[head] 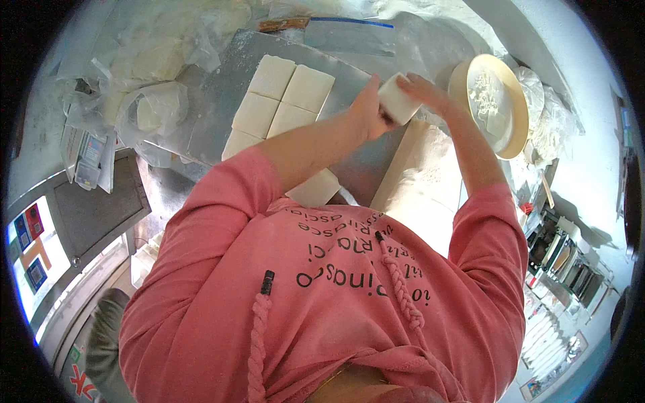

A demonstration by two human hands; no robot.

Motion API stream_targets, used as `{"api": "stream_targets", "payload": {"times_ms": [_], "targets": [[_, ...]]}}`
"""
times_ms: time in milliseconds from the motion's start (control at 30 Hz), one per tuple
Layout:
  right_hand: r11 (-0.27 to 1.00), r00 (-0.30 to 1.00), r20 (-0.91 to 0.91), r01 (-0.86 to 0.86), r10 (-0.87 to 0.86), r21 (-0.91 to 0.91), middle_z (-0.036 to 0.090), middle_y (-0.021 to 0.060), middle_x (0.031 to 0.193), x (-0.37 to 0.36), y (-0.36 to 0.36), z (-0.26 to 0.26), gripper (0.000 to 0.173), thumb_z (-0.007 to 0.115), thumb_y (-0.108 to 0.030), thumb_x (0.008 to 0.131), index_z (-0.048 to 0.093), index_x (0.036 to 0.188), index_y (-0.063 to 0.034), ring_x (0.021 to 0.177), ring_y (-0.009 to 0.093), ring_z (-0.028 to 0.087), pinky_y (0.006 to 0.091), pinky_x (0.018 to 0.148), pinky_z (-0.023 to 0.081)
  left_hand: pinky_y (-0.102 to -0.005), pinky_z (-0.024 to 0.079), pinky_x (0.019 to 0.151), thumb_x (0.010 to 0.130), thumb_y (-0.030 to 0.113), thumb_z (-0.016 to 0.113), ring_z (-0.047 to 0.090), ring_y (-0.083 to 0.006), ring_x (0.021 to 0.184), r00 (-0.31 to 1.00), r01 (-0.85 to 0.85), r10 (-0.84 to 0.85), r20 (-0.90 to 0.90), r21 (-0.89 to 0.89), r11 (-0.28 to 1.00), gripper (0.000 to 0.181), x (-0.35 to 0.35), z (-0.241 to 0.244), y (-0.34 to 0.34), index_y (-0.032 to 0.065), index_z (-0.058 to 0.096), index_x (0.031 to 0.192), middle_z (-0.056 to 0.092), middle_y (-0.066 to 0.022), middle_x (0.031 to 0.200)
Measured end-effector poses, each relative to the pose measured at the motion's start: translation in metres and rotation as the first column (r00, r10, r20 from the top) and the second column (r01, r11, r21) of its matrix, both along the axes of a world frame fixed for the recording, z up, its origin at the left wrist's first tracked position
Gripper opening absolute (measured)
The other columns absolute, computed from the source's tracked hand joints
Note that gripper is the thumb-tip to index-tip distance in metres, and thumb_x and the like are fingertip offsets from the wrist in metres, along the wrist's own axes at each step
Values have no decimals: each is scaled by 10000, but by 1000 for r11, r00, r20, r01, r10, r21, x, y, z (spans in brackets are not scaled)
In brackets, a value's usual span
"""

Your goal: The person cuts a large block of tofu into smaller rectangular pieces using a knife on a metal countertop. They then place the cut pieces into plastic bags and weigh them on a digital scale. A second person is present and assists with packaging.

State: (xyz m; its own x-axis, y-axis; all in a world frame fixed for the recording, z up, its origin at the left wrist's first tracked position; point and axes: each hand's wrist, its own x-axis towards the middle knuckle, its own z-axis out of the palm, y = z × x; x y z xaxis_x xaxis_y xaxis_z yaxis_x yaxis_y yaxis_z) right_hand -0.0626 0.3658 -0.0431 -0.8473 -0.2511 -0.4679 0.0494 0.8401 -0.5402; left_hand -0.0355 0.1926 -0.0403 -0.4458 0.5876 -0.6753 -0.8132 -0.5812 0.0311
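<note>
Between my two hands is a white block (398, 98), perhaps dough or a stack of thin sheets. My left hand (372, 107) grips its left side and lower edge. The fingers of my right hand (423, 90) lie over its upper right side. To the left, several square, pale slabs (272, 76) lie edge to edge in two columns on a grey metal worktop (352, 151); my left forearm covers part of them. Another pale slab (315, 189) shows below that forearm. A long cream-coloured block or board (426, 161) lies under my right forearm, partly in sunlight.
A round, pale-rimmed sieve or basket (521, 108) with white scraps stands at the right. Plastic bags (153, 108) with pale contents crowd the left side. A wooden-handled tool (283, 24) lies at the worktop's far edge. More clear bags lie beyond the sieve.
</note>
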Motion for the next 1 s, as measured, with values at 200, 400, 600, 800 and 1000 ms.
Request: {"api": "stream_targets", "payload": {"times_ms": [200, 400, 600, 800, 1000], "targets": [[890, 895, 419, 310, -153, -335, 522, 110, 1159, -15, 2, 27, 575, 537, -486, 819, 398, 1284, -178, 1068, 242, 479, 355, 916, 357, -447, 328, 939, 860, 590, 317, 435, -280, 1115, 1000, 13, -12, 20, -23, 1000, 694, -15, 12, 10, 40, 318, 1285, 432, -132, 1224], [916, 919, 287, 336, -269, -219, 543, 136, 1115, 2, -16, 33, 617, 638, -473, 744, 424, 1239, -173, 998, 251, 536, 345, 848, 415, -493, 320, 965, 861, 618, 228, 419, -300, 1165, 999, -36, 36, 28, 14, 999, 725, -8, 18, 6, 55, 285, 1314, 415, -133, 1252], [923, 952, 28, 303, -305, -237, 570, 114, 1084, 41, -55, 81, 549, 620, -423, 771, 478, 1202, -113, 991, 227, 553, 341, 845, 432, -471, 334, 978, 868, 605, 213, 453, -314, 1145, 993, -46, 61, -102, 140, 989, 717, 0, 30, -16, 37, 323, 1291, 435, -152, 1252], [809, 856, -166, 374, -489, -453, 580, 81, 1067, 69, -68, 81, 394, 558, -288, 838, 512, 1145, -44, 947, 199, 569, 329, 837, 444, -430, 410, 903, 870, 590, 257, 553, -273, 991, 938, -177, 128, -321, -128, 976, 659, 5, 59, -12, 39, 454, 1173, 565, -129, 1075], [113, 799, 320, 431, -510, -895, 541, 92, 1130, 90, -96, 104, 448, 497, -328, 879, 446, 1231, -55, 1037, 200, 527, 321, 880, 426, -415, 354, 990, 875, 588, 249, 481, -306, 1125, 991, -15, 72, -115, 432, 902, 710, 2, 49, -70, -9, 438, 1210, 496, -173, 1217]]}}
